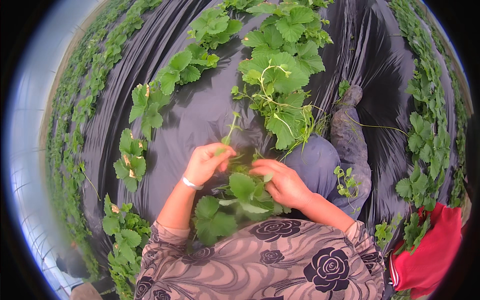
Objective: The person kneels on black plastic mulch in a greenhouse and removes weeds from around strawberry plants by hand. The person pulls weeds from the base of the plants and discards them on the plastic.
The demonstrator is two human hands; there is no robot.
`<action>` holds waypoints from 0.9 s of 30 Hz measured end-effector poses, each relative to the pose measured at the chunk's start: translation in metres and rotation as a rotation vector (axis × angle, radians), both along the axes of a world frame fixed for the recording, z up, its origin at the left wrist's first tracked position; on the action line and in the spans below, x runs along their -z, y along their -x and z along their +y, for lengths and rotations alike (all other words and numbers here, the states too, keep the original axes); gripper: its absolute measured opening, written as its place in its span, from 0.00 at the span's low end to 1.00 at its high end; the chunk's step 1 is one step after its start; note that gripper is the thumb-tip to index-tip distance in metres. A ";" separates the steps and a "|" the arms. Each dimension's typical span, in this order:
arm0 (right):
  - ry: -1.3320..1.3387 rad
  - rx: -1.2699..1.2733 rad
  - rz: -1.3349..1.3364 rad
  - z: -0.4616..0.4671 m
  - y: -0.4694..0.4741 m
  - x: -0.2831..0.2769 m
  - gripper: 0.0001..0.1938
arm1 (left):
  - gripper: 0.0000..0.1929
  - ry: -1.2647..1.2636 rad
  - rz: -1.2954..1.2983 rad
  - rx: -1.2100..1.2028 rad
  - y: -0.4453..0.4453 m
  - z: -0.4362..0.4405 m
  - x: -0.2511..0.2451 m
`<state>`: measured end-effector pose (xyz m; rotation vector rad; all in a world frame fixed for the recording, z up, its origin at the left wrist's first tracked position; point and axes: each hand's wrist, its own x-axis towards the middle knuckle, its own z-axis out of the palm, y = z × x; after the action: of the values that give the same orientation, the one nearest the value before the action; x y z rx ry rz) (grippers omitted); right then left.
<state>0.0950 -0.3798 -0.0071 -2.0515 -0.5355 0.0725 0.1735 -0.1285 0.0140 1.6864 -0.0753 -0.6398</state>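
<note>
My left hand (208, 161), a pale band (192, 183) on its wrist, pinches a thin green sprig (234, 126) between thumb and fingertips. The sprig points up and away from me. Just to the right, my right hand (283, 183) has its fingers curled at the edge of a strawberry plant (242, 186). Blur and leaves hide whether those fingertips grip a stem. The plant's leaves spread below and between both hands, close to my patterned top (262, 262).
Black plastic mulch (202, 116) covers the raised bed. Strawberry plants (281, 71) run ahead, with pale cut runners (268, 90) lying on them. More plants (131, 157) line the left. My bent knee (311, 161) and a dirty boot (348, 123) are right. Red cloth (431, 247) lies lower right.
</note>
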 end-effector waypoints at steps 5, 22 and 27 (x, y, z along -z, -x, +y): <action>-0.040 0.203 0.043 -0.012 -0.053 -0.010 0.18 | 0.13 -0.204 -0.387 0.704 -0.013 -0.005 -0.034; 0.207 0.341 0.232 0.002 -0.098 0.017 0.23 | 0.19 -0.747 -1.235 0.546 -0.079 -0.079 0.052; 0.115 0.273 0.143 -0.002 -0.090 0.028 0.21 | 0.11 -0.828 -1.188 0.567 -0.081 -0.068 0.038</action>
<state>0.1848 -0.3814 -0.0355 -2.1936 -0.1633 0.0879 0.2544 -0.1962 -0.0241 2.6780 -1.3144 0.0719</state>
